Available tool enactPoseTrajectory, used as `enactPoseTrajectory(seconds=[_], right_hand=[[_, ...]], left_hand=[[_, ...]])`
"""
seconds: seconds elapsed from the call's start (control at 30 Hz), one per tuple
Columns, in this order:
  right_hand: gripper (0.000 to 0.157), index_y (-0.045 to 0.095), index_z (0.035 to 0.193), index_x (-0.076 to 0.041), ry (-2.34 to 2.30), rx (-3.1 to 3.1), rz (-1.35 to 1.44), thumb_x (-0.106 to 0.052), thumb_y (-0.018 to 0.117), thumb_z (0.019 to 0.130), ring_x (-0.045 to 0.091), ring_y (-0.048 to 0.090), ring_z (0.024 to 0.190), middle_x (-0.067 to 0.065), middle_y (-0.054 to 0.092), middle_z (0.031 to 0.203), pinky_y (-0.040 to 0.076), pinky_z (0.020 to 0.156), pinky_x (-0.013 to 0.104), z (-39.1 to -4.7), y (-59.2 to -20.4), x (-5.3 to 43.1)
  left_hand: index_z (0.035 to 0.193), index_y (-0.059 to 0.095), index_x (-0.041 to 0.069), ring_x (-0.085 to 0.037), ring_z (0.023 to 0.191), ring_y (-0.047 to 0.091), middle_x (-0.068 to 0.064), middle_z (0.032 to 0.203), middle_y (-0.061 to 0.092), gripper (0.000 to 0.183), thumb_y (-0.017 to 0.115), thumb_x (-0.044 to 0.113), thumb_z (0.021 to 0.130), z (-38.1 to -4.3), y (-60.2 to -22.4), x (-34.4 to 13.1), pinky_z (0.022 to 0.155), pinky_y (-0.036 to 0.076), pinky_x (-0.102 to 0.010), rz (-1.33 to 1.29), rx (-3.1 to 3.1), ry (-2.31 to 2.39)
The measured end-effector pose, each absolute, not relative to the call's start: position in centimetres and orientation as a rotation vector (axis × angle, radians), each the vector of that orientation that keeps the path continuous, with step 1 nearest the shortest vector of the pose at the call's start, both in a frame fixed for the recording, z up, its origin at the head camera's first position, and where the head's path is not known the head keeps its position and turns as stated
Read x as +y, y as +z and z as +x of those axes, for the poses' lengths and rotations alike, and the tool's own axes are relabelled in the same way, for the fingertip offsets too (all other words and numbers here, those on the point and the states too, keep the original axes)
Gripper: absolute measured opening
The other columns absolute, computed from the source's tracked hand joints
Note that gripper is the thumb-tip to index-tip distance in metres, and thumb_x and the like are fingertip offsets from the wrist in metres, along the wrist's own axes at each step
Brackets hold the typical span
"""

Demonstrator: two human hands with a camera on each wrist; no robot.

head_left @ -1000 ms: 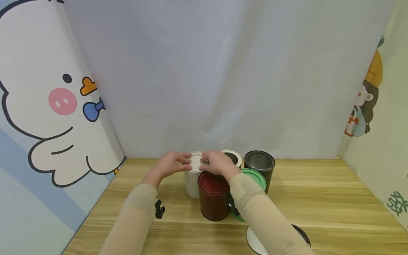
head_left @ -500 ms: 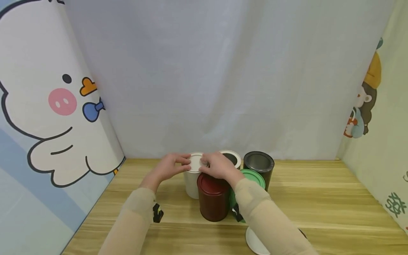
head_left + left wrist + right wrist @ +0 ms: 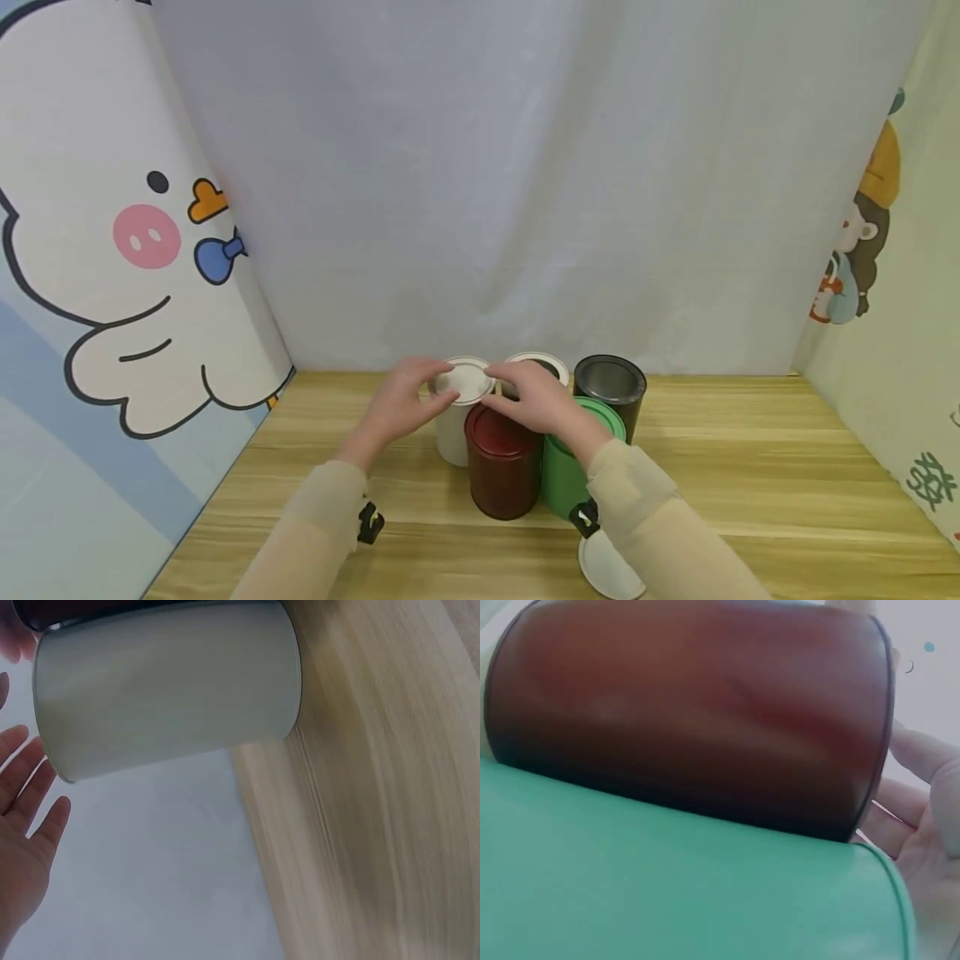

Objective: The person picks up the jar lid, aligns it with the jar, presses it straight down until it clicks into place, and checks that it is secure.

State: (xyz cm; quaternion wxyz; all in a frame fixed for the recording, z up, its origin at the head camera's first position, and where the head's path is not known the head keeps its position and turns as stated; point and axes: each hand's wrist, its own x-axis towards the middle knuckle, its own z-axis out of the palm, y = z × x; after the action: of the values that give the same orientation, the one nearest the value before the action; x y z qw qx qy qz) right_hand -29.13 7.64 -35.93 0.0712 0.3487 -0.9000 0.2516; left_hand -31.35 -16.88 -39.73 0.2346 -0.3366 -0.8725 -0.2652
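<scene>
A white can (image 3: 452, 437) with a white lid (image 3: 467, 382) on top stands at the back of the group. On the lid's left side is my left hand (image 3: 405, 398), its fingers apart and fingertips right at the rim. My right hand (image 3: 542, 400) reaches over the dark red can (image 3: 505, 479) to the lid's right side, thumb and fingers spread. In the left wrist view, spread fingers sit beside the end of the pale can (image 3: 165, 690). The right wrist view has the red can (image 3: 697, 712) and green can (image 3: 675, 877) close up, with my hand behind their tops.
A white-rimmed can (image 3: 562, 367) with a dark inside stands behind my right hand. To its right is an open black can (image 3: 611, 381), with the green can (image 3: 562, 479) in front. A white disc-shaped lid (image 3: 609, 567) lies near my right sleeve. A grey-white curtain (image 3: 480, 183) hangs behind.
Both hands have spread their fingers and drawn apart from the middle of the white lid toward its sides. My right forearm has shifted a little to the right.
</scene>
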Motion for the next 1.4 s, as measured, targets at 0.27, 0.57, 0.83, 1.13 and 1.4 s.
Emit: enactPoseTrajectory(seconds=[0.27, 0.57, 0.83, 1.13, 1.4], right_hand=[[0.054, 0.051, 0.142, 0.001, 0.817, -2.667, 1.055, -0.023, 0.067, 0.097, 0.034, 0.05, 0.129, 0.017, 0.056, 0.139, 0.042, 0.105, 0.049, -26.8, -35.8, 9.4], [0.054, 0.056, 0.138, 0.001, 0.721, -2.533, 1.083, -0.021, 0.073, 0.091, 0.034, 0.055, 0.122, 0.014, 0.061, 0.133, 0.043, 0.102, 0.051, -24.4, -36.7, 12.5], [0.059, 0.055, 0.139, -0.001, 0.744, -2.476, 1.097, -0.018, 0.077, 0.087, 0.033, 0.054, 0.122, 0.011, 0.06, 0.134, 0.043, 0.102, 0.052, -22.6, -37.5, 15.0], [0.063, 0.055, 0.139, -0.001, 0.817, -2.409, 1.076, -0.016, 0.08, 0.083, 0.035, 0.052, 0.126, 0.01, 0.057, 0.138, 0.043, 0.1, 0.055, -20.7, -38.8, 16.6], [0.066, 0.054, 0.14, 0.0, 0.786, -2.347, 1.065, -0.018, 0.081, 0.082, 0.032, 0.054, 0.123, 0.01, 0.058, 0.137, 0.044, 0.098, 0.052, -19.7, -40.0, 17.6]], left_hand=[[0.122, 0.065, -0.005, -0.035, 0.11, 0.061, -0.018, 0.117, 0.067, 0.047, 0.078, 0.021, 0.085, -29.2, -39.4, -16.0, 0.097, 0.047, -0.05, -0.935, -2.431, -0.753], [0.132, 0.059, -0.003, -0.035, 0.121, 0.055, -0.017, 0.128, 0.062, 0.057, 0.074, 0.03, 0.088, -26.4, -39.2, -15.9, 0.104, 0.043, -0.05, -0.953, -2.552, -0.747], [0.136, 0.054, -0.003, -0.037, 0.127, 0.05, -0.018, 0.134, 0.058, 0.065, 0.077, 0.032, 0.086, -24.5, -39.2, -15.4, 0.108, 0.038, -0.05, -0.99, -2.546, -0.734], [0.138, 0.053, -0.002, -0.035, 0.129, 0.049, -0.014, 0.136, 0.056, 0.066, 0.077, 0.031, 0.086, -23.0, -39.6, -14.1, 0.107, 0.039, -0.051, -1.008, -2.483, -0.797], [0.137, 0.053, -0.004, -0.033, 0.127, 0.05, -0.015, 0.136, 0.057, 0.069, 0.079, 0.029, 0.083, -21.8, -40.4, -12.9, 0.104, 0.041, -0.05, -1.087, -2.39, -0.794]])
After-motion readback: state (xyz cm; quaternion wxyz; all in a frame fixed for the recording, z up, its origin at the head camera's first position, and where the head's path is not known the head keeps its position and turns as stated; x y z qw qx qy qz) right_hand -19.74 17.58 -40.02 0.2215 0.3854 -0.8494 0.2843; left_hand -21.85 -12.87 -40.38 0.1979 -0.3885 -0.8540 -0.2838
